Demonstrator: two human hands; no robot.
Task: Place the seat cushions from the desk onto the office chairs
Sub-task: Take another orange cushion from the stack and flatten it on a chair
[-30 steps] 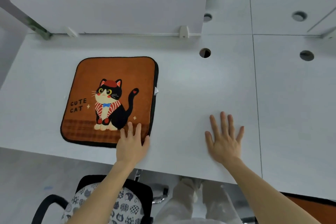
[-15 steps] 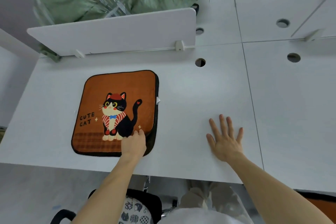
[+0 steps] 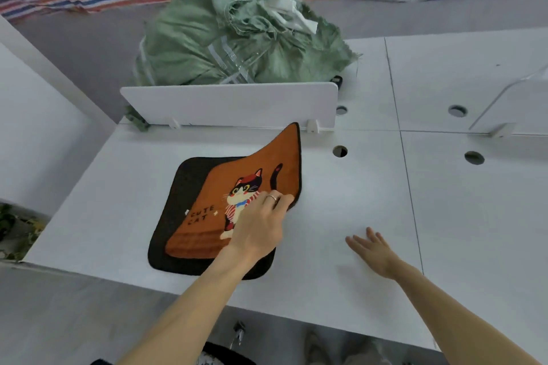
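An orange seat cushion with a black cat and the words "CUTE CAT" is lifted at its right side above the white desk. My left hand grips its right edge, fingers curled round it. Under it lies a second cushion, showing a black surface, flat on the desk. My right hand rests open on the desk to the right, fingers straight, holding nothing. A sliver of an office chair with a patterned cover shows at the bottom edge, below the desk's front.
A white divider panel stands along the desk's back edge. Behind it is a bulky green sack. Round cable holes dot the desk. More white desks adjoin on the right.
My left hand has closed on the top cushion's right edge and lifted it, uncovering a black cushion beneath. The camera has tilted up. My right hand stays flat on the desk.
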